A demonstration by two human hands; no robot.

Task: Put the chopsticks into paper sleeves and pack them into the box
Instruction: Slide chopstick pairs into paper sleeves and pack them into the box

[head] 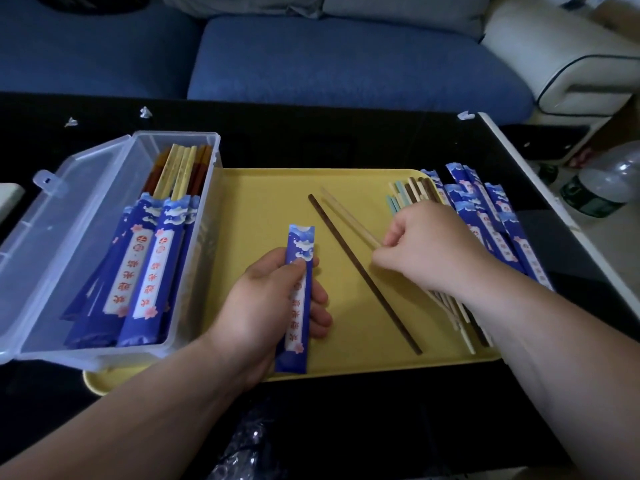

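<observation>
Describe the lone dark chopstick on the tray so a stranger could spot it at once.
Find the yellow tray between the clear box and the heap of blue sleeves. On its middle, between the left hand holding a sleeve and right hand, one dark brown chopstick lies diagonally. It alone lies free; the pale chopstick beside it is pinched by the right hand.

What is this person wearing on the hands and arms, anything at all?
Nothing that shows. The left hand and right hand are bare: no gloves, rings or bracelets. The left forearm and right forearm carry no sleeve or watch up to the picture's edge.
</observation>
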